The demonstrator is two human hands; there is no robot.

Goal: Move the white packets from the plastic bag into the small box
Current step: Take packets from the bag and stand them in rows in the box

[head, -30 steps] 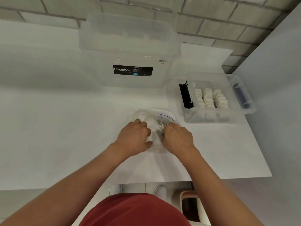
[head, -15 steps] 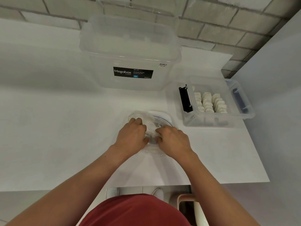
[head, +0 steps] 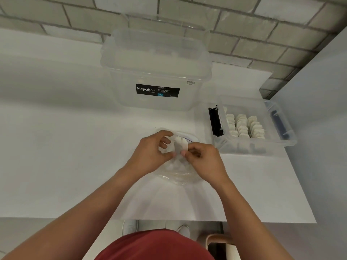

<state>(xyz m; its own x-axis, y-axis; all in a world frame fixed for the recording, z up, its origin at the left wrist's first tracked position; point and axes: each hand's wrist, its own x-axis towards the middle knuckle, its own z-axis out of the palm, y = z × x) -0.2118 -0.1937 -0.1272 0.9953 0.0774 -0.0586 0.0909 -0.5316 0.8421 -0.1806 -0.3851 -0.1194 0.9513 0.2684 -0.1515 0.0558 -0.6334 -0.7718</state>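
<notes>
A large clear tub (head: 155, 72) labelled Megabox stands at the back of the white bench (head: 56, 147), against a brick wall (head: 244, 34). Straight in front of the tub, nearer the person, the clear plastic bag (head: 176, 171) lies crumpled on the bench, with more white contents showing dimly through it. The left hand (head: 152, 154) has its fingers curled round the bag's open mouth, thumb below and forefinger arched over the top. The right hand (head: 204, 158) has its thumb and fingers clamped on one white packet (head: 181, 144), which stands upright at the bag's mouth between the two hands. Right of the tub and a little nearer than it sits the open-topped small box (head: 289, 142), with a black latch (head: 214, 121) on its left end. Rows of packets (head: 244, 126) stand on edge inside it.
</notes>
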